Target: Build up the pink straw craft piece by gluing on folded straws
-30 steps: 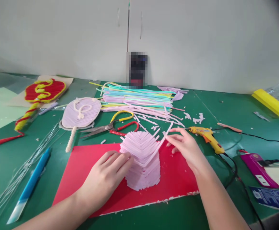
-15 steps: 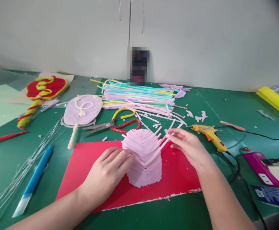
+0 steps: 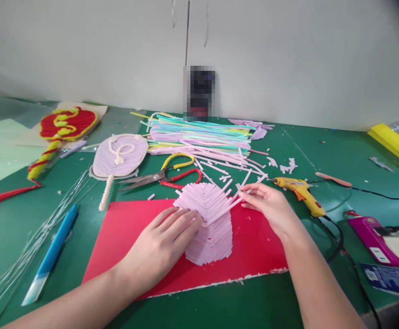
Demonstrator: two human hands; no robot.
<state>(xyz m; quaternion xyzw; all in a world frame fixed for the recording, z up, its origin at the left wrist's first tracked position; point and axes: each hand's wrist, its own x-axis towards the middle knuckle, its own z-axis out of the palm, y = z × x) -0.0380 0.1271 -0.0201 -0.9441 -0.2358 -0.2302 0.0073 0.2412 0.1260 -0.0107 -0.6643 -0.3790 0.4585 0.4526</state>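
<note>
A rounded lilac panel (image 3: pixel 209 249), built of slanted chenille stems meeting in a V pattern, lies on a red sheet (image 3: pixel 117 246). Across its left side rests my left hand (image 3: pixel 172 237), fingers stretched out and fingertips on the stems near the centre line. My right hand (image 3: pixel 263 196) pinches the outer end of a lilac chenille stem (image 3: pixel 225 211) at the panel's right edge. That stem slants down to the left, its inner end close to my left fingertips. Other loose ends stick out beside it.
Behind the panel lie scissors (image 3: pixel 161 176) and a pile of coloured chenille stems (image 3: pixel 199 135). A finished lilac fan (image 3: pixel 120 157) and a red fan (image 3: pixel 67 125) are at left, near a blue glue stick or tube (image 3: pixel 53 251). On the right is a corded yellow glue gun (image 3: pixel 300 192).
My left fingertips have slid a little right and up to the panel's centre line. The pinched stem has swung to a flatter slant; my right hand has barely moved.
</note>
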